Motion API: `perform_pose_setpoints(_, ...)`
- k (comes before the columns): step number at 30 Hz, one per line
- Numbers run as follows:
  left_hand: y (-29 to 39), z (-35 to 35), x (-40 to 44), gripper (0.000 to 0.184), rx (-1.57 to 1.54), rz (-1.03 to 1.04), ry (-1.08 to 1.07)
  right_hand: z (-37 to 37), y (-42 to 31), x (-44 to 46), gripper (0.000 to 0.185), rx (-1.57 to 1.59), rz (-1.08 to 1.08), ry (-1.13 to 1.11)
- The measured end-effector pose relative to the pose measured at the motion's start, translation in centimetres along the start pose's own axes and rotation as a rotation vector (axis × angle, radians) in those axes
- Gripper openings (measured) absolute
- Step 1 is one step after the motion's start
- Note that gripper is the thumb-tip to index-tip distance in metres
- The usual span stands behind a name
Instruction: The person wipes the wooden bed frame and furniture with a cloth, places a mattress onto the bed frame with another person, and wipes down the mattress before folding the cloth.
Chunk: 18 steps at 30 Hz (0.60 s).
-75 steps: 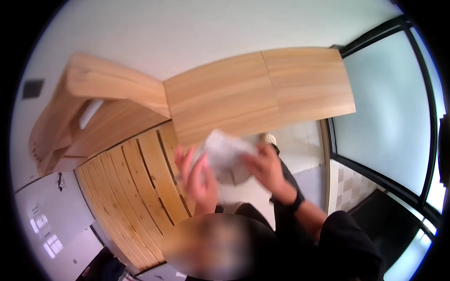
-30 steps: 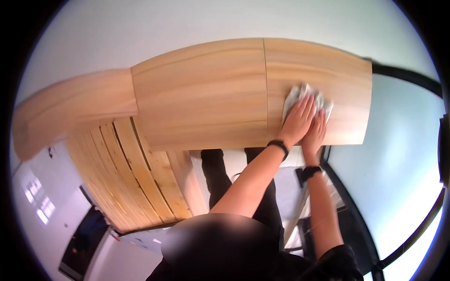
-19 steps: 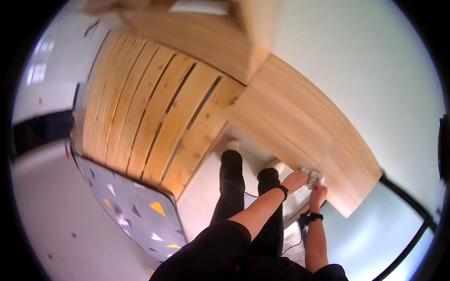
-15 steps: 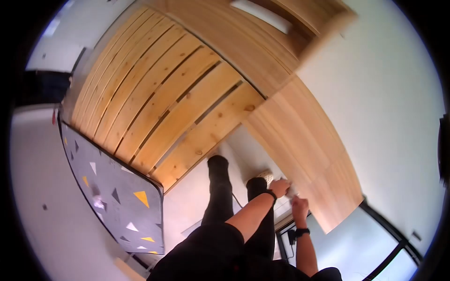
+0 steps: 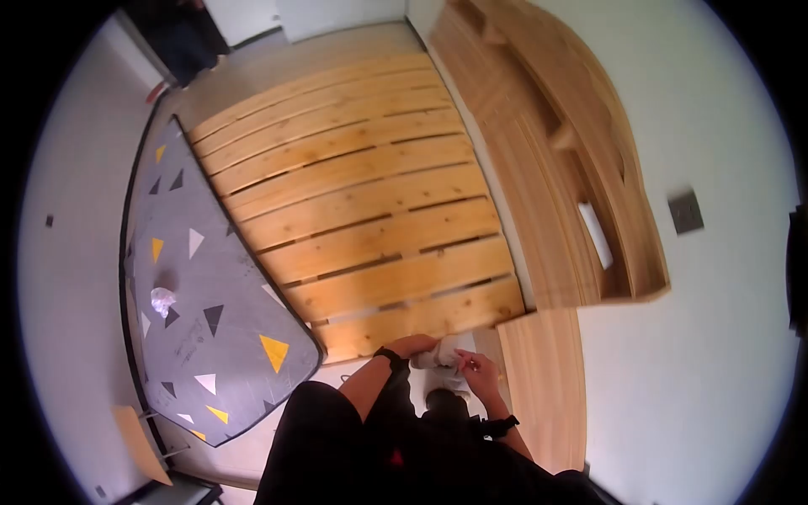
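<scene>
My left hand (image 5: pixel 412 345) reaches past the near edge of the wooden slatted bed base (image 5: pixel 396 269), its fingers curled round a small whitish, soft-looking thing (image 5: pixel 441 353) whose kind I cannot make out. At the right side of this thing my right hand (image 5: pixel 481 376) is closed in a pinch on its edge. Both hands are close together in front of my body, above the floor between the bed base and the wooden desk (image 5: pixel 543 379). Dark bands circle both wrists.
A grey mattress (image 5: pixel 189 320) with coloured triangles leans along the left wall, a crumpled whitish lump (image 5: pixel 162 300) on it. Wooden shelving (image 5: pixel 581 185) runs along the right, a white object (image 5: pixel 596 236) inside. A person in dark clothes (image 5: pixel 181 42) stands at the far left.
My view has swung round and lifted, so the bed base now lies straight ahead. My hands have come from beside the desk to the bed base's near end, still on the whitish thing.
</scene>
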<state>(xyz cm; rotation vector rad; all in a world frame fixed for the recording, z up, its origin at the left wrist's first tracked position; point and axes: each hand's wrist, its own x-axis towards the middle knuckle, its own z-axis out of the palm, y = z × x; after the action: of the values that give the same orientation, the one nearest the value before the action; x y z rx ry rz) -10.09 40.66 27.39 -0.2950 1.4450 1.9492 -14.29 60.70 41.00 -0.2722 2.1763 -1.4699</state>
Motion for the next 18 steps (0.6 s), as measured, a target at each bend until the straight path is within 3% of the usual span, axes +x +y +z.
perform_pose_setpoints(1,3.5,-0.4,-2.5,0.042,-0.014,0.011,0.026,0.9,-1.5,1.1,0.004,-0.052,0.021,-0.001)
perform_pose_setpoints(2,7.0,-0.4,-5.2,0.043,-0.300,-0.025,0.039,1.7,-1.5,2.3,0.017,0.036,0.056,-0.029)
perform_pose_setpoints(3,8.6,-0.5,-7.1,0.045,-0.586,-0.054,0.054,2.6,-0.6,2.7,0.017,0.033,0.053,-0.065)
perform_pose_setpoints(4,-1.1,-3.7,-2.4,0.046,-0.109,0.225,0.325,3.6,0.2,3.8,0.018,-0.123,-0.134,-0.009)
perform_pose_setpoints(5,3.1,-2.3,-4.7,0.047,-0.249,0.243,0.337,4.6,0.2,5.1,0.018,-0.268,-0.334,0.056)
perform_pose_setpoints(6,7.9,-0.8,-7.3,0.049,-0.392,0.264,0.349,4.6,-1.0,5.2,0.021,-0.589,-0.346,0.029)
perform_pose_setpoints(7,12.8,0.7,-9.9,0.050,-0.531,0.288,0.361,5.2,-1.6,5.4,0.021,-0.583,-0.358,0.007)
perform_pose_setpoints(9,11.8,0.7,-10.4,0.049,-0.694,0.390,0.355,5.4,-2.6,6.2,0.038,-0.284,-0.343,-0.147)
perform_pose_setpoints(10,10.7,0.1,-9.5,0.047,-0.854,0.419,0.421,5.7,-3.8,5.9,0.056,0.077,-0.148,-0.334)
perform_pose_setpoints(11,9.4,-0.1,-8.5,0.045,-1.018,0.445,0.484,5.8,-4.8,5.4,0.056,0.070,-0.151,-0.352)
perform_pose_setpoints(13,9.0,0.5,-8.2,0.044,-0.976,0.509,0.479,5.8,-6.4,4.7,0.068,0.250,0.000,-0.614)
perform_pose_setpoints(15,7.0,3.5,-7.5,0.042,-0.980,0.587,0.490,5.4,-6.7,4.9,0.077,0.069,-0.120,-0.679)
perform_pose_setpoints(17,4.9,3.9,-6.9,0.042,-0.732,0.482,0.613,4.6,-6.4,5.8,0.070,0.041,-0.147,-0.709)
perform_pose_setpoints(18,5.8,5.2,-8.4,0.044,-0.882,0.396,0.625,4.7,-5.1,6.8,0.065,-0.010,-0.296,-0.700)
